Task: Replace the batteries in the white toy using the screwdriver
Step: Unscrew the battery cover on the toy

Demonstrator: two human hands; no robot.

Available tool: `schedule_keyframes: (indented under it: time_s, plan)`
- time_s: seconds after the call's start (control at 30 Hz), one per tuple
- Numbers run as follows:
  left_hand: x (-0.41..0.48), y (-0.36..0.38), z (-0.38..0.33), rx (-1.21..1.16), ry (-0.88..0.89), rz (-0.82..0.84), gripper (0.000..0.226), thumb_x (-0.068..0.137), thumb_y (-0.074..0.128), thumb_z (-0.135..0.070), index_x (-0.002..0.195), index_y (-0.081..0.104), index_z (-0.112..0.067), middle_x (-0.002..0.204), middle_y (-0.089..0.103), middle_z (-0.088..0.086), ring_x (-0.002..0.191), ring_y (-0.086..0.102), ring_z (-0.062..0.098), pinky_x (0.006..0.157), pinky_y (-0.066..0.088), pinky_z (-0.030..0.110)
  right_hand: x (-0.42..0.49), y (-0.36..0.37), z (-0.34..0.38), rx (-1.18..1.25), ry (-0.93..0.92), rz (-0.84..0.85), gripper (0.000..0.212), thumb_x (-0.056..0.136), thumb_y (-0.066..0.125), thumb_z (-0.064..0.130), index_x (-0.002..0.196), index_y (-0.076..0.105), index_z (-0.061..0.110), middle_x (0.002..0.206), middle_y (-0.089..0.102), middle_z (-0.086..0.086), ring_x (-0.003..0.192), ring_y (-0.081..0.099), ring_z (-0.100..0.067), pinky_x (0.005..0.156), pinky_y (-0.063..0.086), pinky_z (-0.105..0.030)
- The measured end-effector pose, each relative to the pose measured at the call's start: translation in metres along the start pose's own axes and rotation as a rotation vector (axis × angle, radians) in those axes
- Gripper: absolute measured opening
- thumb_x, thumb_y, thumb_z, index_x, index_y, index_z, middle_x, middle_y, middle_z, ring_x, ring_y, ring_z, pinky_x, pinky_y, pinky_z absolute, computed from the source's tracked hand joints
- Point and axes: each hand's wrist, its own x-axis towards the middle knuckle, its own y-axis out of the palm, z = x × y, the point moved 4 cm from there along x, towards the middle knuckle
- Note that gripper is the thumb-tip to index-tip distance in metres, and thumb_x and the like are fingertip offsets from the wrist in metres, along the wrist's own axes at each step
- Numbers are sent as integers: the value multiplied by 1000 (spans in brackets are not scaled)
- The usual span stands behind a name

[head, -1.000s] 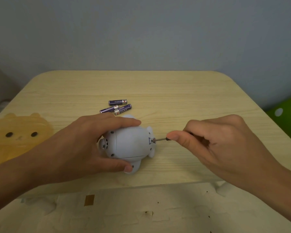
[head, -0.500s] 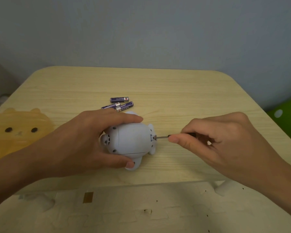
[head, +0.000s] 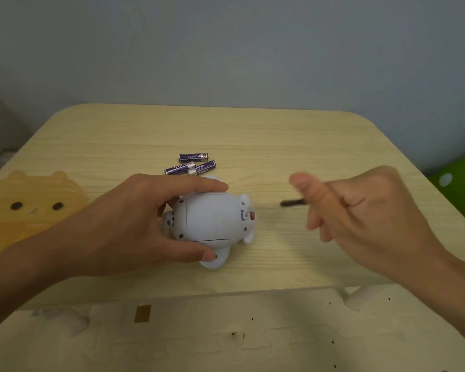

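Works at pale wooden table (head: 320, 135). Wraps left grip (head: 124, 224) round rounded white plastic toy (head: 212, 216). Holds right grip (head: 360, 210) well apart, blurred, loosely curled. Seemingly early: toy closed, three purple batteries (head: 193, 165) loose just beyond left grip. Cannot tell whether pinching thin dark screwdriver (head: 291, 203) by right thumb.

Table (head: 279, 135): pale wood-grain top with rounded corners; one white leg (head: 360, 296) shows under the near right edge. Orange translucent bear-faced item (head: 32, 208): lies at the table's left edge, two dark eyes facing up. Green object with white spots (head: 462, 181): beyond the right edge, cut by the frame. Floor (head: 253, 339): light mat, dark specks, one tan patch (head: 142, 313). Wall (head: 226, 49): plain grey-blue.
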Motion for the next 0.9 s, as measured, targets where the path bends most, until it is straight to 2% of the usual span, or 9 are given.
schedule_keyframes:
  time_s: [0.07, 0.17, 0.3, 0.43, 0.53, 0.63, 0.77, 0.83, 0.9]
  plan:
    - [-1, 1, 1, -12, -15, 4, 83, 60, 74, -80, 137, 49, -61, 135, 61, -30, 101, 65, 10, 77, 54, 26, 5, -9, -12, 101, 133, -65, 61, 94, 55, 56, 54, 74, 15, 50, 70, 4, 34, 60, -12, 44, 42, -6]
    - [-2, 1, 2, -6, -32, -4, 79, 60, 74, -80, 133, 49, -64, 123, 67, -20, 86, 61, 18, 72, 53, 30, 2, -2, -32, 9, 152, -2, 36, 91, 61, 51, 74, 79, 26, 67, 75, 19, 53, 69, -12, 51, 50, -17]
    - [-1, 2, 4, -17, -46, 3, 75, 61, 74, -79, 131, 49, -64, 124, 68, -18, 80, 61, 21, 73, 54, 34, -10, 19, -51, -79, 148, 139, 15, 90, 72, 39, 97, 83, 33, 87, 77, 21, 86, 72, -4, 75, 57, -23]
    - [-1, 4, 5, -50, -57, 10, 75, 63, 75, -76, 131, 49, -63, 128, 67, -19, 83, 65, 22, 76, 57, 41, -10, 22, -50, -147, 133, 204, 23, 89, 71, 41, 107, 81, 33, 104, 69, 21, 104, 64, -2, 91, 52, -24]
    - [1, 9, 5, -98, -37, 14, 73, 66, 78, -72, 133, 51, -58, 129, 65, -24, 103, 65, 15, 80, 54, 33, -6, 24, -34, -80, 138, 304, 58, 78, 70, 68, 130, 68, 41, 120, 64, 26, 117, 58, 1, 93, 42, -10]
    - [3, 16, 4, -135, -48, 41, 75, 69, 79, -71, 135, 50, -54, 123, 69, -21, 101, 66, 17, 82, 56, 35, -5, 36, -21, 112, 175, 417, 88, 62, 81, 72, 143, 57, 46, 124, 68, 26, 112, 64, -2, 89, 48, -12]
    - [6, 20, 3, -136, -26, 46, 63, 75, 75, -68, 129, 47, -57, 124, 61, -39, 110, 62, -4, 82, 49, 11, -4, 46, -14, 419, 239, 409, 72, 69, 92, 33, 136, 66, 30, 110, 82, 3, 93, 74, -33, 86, 62, -44]
    - [5, 19, 0, 3, 32, 22, 64, 81, 66, -76, 136, 39, -57, 137, 49, -41, 126, 52, -6, 95, 46, 14, -4, 44, -14, 466, 270, 374, 63, 73, 94, 18, 131, 71, 29, 105, 84, 1, 83, 76, -34, 80, 64, -41]
    - [5, 16, -10, 156, 113, -18, 65, 86, 57, -77, 143, 35, -55, 152, 34, -32, 144, 38, 3, 109, 41, 30, -3, 43, -13, 469, 282, 350, 60, 74, 94, 16, 128, 73, 28, 103, 85, 1, 75, 74, -29, 77, 64, -37]
